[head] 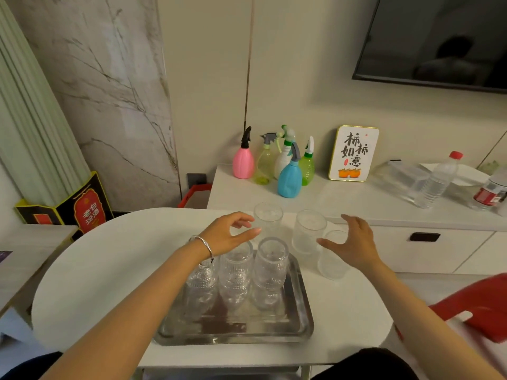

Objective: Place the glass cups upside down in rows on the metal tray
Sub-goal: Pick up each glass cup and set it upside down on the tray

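Your metal tray (301, 311) sits at the counter's (96, 270) 6 o'clock edge, its near half bare and shiny, with six ribbed glass cups (270, 266) upside down in two rows of three. Three smooth cups (308, 231) stand off-tray toward 1 o'clock. Your left hand (227, 234) and right hand (354, 245) hover, each grip spread and empty.
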Available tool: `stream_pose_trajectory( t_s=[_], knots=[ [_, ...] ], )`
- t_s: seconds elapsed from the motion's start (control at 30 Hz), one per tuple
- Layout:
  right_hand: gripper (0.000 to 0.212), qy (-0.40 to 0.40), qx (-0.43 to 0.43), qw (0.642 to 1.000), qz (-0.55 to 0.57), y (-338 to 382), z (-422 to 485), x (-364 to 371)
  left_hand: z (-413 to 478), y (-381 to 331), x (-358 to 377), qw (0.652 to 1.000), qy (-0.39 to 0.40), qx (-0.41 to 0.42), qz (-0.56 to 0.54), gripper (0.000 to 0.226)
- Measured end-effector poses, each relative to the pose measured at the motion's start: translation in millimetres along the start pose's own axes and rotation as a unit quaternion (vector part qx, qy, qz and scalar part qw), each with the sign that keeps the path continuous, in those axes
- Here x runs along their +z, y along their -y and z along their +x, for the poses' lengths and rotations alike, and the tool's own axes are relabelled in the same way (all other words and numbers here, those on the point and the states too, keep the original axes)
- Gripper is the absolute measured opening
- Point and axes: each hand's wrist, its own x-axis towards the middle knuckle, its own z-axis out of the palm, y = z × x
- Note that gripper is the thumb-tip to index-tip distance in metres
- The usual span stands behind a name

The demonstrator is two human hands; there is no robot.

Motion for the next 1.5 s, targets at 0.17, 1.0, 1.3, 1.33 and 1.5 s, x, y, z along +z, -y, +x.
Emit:
stream_pose_trajectory(
  t_s=[0.17,1.0,1.3,1.33,1.5],
  knots=[
    [0.089,0.036,0.062,0.994,0.082,-14.3,-6.9,19.6,4.8,-16.5,31.9,0.999,0.018,0.020,-0.023,0.064],
    [0.045,0.340,-0.064,0.790,0.506,141.5,-118.1,7.4,-108.3,-47.6,-57.9,0.960,-0.112,0.007,-0.255,0.054],
    [0.054,0.427,-0.037,0.805,0.410,162.0,-147.4,73.3,-141.9,19.3,-55.5,0.989,-0.048,0.000,-0.139,0.058],
    [0.055,0.427,-0.028,0.806,0.408,160.0,-148.9,81.1,-142.4,25.6,-53.2,0.989,-0.047,-0.007,-0.139,0.059],
    [0.043,0.408,0.010,0.829,0.382,153.8,-154.2,103.6,-142.6,49.4,-41.0,0.987,-0.057,-0.034,-0.147,0.063]
  ],
)
